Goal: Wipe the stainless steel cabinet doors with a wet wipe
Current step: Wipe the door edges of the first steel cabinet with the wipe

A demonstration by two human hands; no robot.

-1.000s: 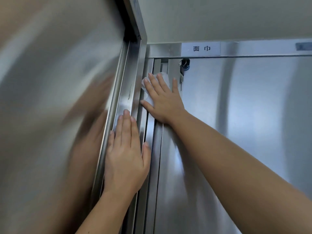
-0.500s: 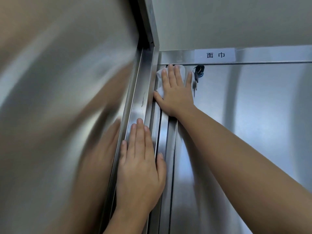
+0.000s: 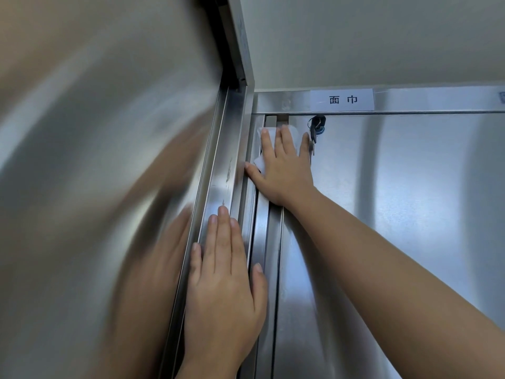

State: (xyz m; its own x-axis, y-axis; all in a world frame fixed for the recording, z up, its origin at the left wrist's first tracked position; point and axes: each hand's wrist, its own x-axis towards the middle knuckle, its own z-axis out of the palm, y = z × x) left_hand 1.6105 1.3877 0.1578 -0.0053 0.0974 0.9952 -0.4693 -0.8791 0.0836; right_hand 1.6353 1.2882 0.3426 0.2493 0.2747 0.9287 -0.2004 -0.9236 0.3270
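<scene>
To the left of the left hand stands a stainless steel cabinet door. Its brushed face is blurred and carries a dull reflection of that hand. Just right of this door, a vertical steel frame post runs up from under the left hand toward the top of the view. The left hand lies flat on the post, palm down, with the fingers straight and close together. Its thumb is spread to the right onto the neighbouring strip, and it grips nothing. Between the two hands, a narrow vertical handle channel follows the left edge of the right-hand cabinet door. Above and to the right of the left hand, the white wet wipe is pressed against the top left corner of that door. It is spread under the right hand's fingers, with its edges showing past the index finger and beside the thumb. The right hand lies flat on the wipe, fingers extended upward and slightly apart, thumb reaching left to the frame post. Its forearm enters from the lower right. Just right of the right hand's little finger, keys hang from a lock at the top of the door. Whether they touch the finger cannot be told. Above the right hand, a white label with two printed characters sits on the horizontal top rail. A pale wall rises above the rail.
</scene>
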